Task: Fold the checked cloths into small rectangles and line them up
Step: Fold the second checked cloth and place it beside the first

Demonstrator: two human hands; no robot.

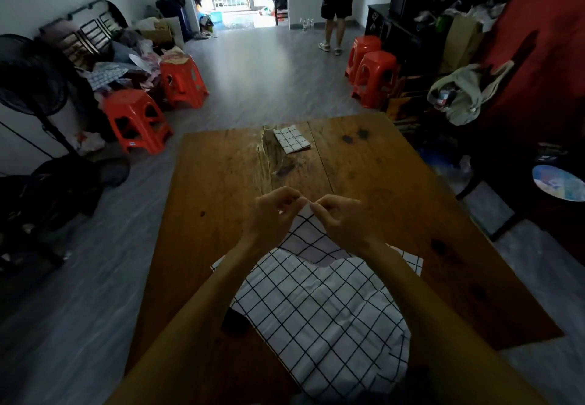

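On the wooden table (215, 189) a large checked cloth (319, 316) lies spread at the near edge, white with thin black lines, and part of it hangs toward the person. The left hand (273, 214) and the right hand (340, 217) are close together above the middle of the table, and each one pinches the same raised corner of this cloth between thumb and curled fingers, so the far part of the cloth is lifted from the wood. Near the far edge of the table lies a small folded cloth (292, 138) of the same pattern, flat and a little turned, well apart from the hands. Around the table stand red plastic stools (139, 119), and another person (337, 5) stands far back in the room near the door.
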